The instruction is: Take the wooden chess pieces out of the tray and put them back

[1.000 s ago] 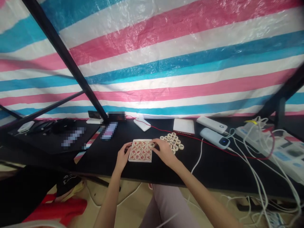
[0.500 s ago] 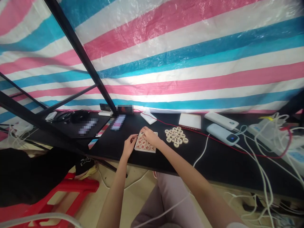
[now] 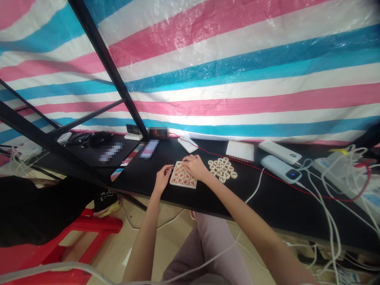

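Observation:
A small pale wooden tray full of round chess pieces with red marks lies on the black table. My left hand rests against the tray's left edge, fingers curled on it. My right hand lies over the tray's far right corner, fingers bent down onto the pieces; what the fingertips pinch is hidden. Just right of the tray sits a loose cluster of round pieces with dark marks.
Two power banks and a white box lie at the back right. A power strip with tangled white cables fills the far right. Black frame bars slant at left. A red stool stands below left.
My right hand came from the tray's right side, crossed over the tray, and now sits at its far right corner. The camera view shifted leftward and downward. My left hand stayed at the tray.

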`<state>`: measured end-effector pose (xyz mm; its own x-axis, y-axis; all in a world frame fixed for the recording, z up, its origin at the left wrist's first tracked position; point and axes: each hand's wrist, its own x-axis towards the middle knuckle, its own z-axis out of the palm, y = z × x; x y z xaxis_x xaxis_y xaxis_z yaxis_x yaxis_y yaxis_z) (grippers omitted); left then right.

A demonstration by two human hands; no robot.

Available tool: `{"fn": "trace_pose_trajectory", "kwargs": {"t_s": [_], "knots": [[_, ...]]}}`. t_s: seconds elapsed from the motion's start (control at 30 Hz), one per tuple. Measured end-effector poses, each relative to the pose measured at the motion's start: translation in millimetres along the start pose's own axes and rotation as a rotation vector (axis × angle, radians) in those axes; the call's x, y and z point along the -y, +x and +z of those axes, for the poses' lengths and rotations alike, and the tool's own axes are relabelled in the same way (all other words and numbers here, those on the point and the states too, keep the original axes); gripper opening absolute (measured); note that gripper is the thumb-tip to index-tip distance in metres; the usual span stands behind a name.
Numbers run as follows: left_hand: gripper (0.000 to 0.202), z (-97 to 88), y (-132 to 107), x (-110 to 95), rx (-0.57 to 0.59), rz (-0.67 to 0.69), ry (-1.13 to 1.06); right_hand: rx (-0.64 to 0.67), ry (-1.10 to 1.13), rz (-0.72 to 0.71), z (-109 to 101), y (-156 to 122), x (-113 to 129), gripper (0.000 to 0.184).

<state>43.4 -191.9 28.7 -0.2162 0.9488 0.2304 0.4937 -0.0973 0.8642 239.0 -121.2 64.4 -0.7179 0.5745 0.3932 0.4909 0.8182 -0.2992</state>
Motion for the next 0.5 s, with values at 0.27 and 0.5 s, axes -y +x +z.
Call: {"fn": "trace_pose_trajectory", "kwargs": {"t_s": [0.27,0.5], "knots": [[0.028,-0.8,-2.1,-6.4,0.005,-0.016,0.044,-0.11,-0.34,0.182,-42.9,-128.1,-9.8,0.027],[0.029,-0.1,-1.5,-2.9,0.003,-0.01,0.068,-0.13,-0.372,0.267,-20.0,-184.1,8.4,0.042]]}}
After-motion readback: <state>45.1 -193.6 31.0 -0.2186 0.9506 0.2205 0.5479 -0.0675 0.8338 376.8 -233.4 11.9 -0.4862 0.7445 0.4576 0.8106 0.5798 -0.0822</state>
